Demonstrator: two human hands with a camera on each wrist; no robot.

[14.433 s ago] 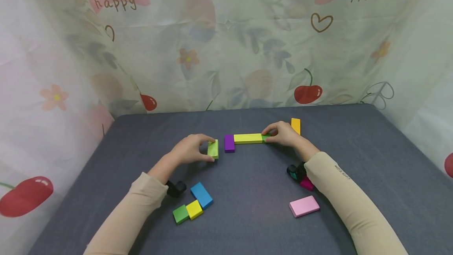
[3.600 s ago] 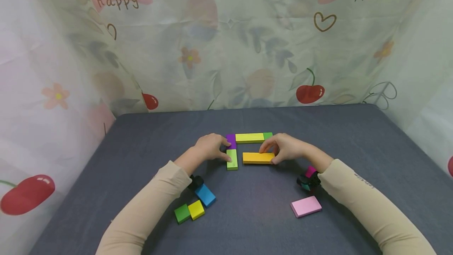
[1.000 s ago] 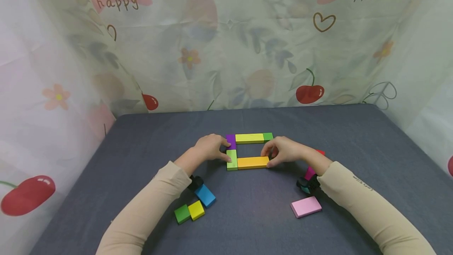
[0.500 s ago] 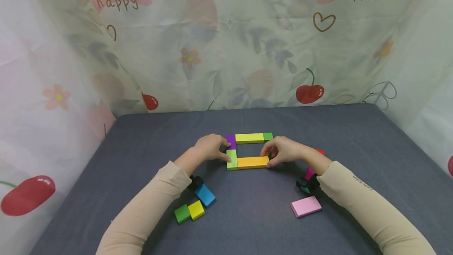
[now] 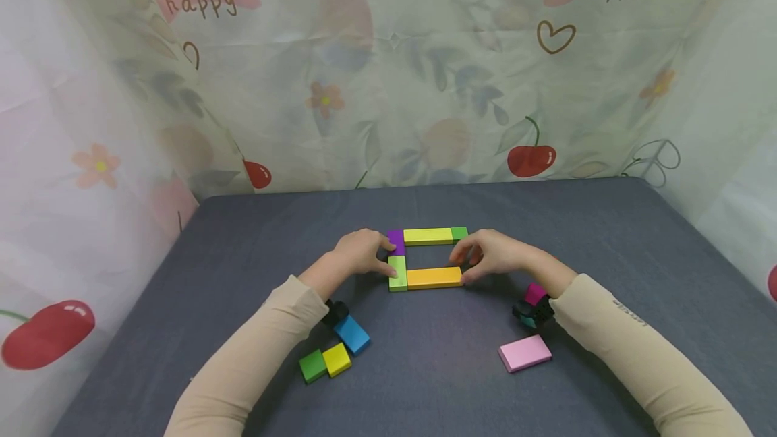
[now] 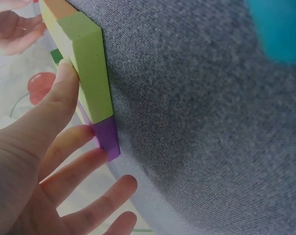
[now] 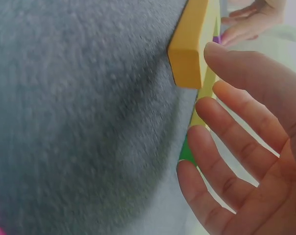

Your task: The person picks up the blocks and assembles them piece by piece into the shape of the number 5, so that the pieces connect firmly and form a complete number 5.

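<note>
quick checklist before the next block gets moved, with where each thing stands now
1. Left hand steadying the light-green rectangular block: ok, its thumb touches it.
2. Long orange rectangular block meeting the light-green block: ok, no gap visible.
3. Right hand off the orange block: cannot tell; the fingers are clear, but the thumb tip is right at its end.
4. Orange block and small green block bridged on the right: not ok, no block joins them.
5. Flat pink rectangular block free to pick up: ok, it lies apart with neither hand on it.
</note>
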